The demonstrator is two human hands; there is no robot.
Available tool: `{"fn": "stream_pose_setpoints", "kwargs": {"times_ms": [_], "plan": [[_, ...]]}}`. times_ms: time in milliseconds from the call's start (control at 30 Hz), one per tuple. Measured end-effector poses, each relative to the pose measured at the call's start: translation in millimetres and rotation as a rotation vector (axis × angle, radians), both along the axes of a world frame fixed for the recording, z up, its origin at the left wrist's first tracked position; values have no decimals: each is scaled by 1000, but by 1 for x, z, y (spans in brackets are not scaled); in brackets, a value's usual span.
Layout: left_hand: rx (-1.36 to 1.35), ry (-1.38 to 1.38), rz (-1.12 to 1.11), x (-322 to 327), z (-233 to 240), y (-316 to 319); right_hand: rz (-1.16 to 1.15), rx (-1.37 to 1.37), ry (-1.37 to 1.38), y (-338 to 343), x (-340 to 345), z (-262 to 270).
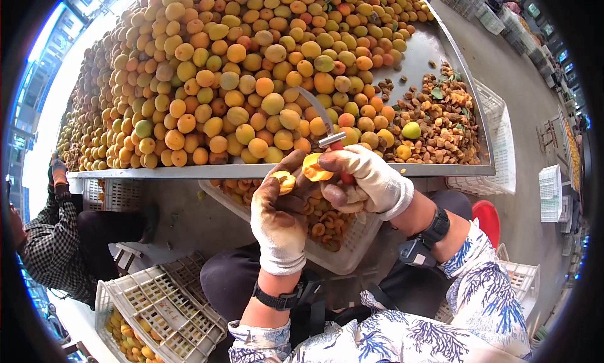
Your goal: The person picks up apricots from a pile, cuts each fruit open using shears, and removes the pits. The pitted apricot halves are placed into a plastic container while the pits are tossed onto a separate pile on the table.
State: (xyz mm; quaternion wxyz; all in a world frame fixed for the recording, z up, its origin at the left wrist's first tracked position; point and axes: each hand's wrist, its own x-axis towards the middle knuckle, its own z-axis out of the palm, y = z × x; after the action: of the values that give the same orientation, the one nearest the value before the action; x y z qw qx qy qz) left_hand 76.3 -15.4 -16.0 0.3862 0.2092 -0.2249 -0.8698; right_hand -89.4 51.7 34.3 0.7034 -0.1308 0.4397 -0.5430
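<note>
In a stained white knit glove, my left hand (281, 221) holds an apricot half (284, 181), its cut side turned up. My right hand (370, 183), gloved the same way, grips the red handle of a curved knife (317, 109) whose blade points up and away. Between the right thumb and fingers is another piece of cut apricot (314, 168). Whether a pit sits in either piece I cannot tell. Below the hands, a white plastic crate (351, 249) contains opened apricot halves (328, 226), partly hidden by the left hand.
Whole apricots (236, 79) are heaped on a metal-rimmed table (432, 44). Pits and scraps (436, 127) lie at its right corner. A crate (163, 311) with apricots stands at lower left, near a seated person (61, 249). A red round object (487, 221) is to the right.
</note>
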Motion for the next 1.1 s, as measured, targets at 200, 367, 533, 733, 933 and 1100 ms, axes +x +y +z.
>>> {"fn": "stream_pose_setpoints", "kwargs": {"times_ms": [200,367,533,733,933,1100], "plan": [[-39,131,40,7,5,-9,334,-6,525,1,-4,17],[-81,58,101,4,9,-4,83,-304,981,2,-1,14],[-48,148,7,-7,13,4,44,-466,1154,-9,11,-2],[-100,7,13,-10,2,6,72,-484,1234,-12,14,-5],[-199,-159,213,-12,12,12,-82,-477,1121,-16,44,-8],[-267,-390,267,-9,18,8,-138,-407,1102,-23,69,-19]]}}
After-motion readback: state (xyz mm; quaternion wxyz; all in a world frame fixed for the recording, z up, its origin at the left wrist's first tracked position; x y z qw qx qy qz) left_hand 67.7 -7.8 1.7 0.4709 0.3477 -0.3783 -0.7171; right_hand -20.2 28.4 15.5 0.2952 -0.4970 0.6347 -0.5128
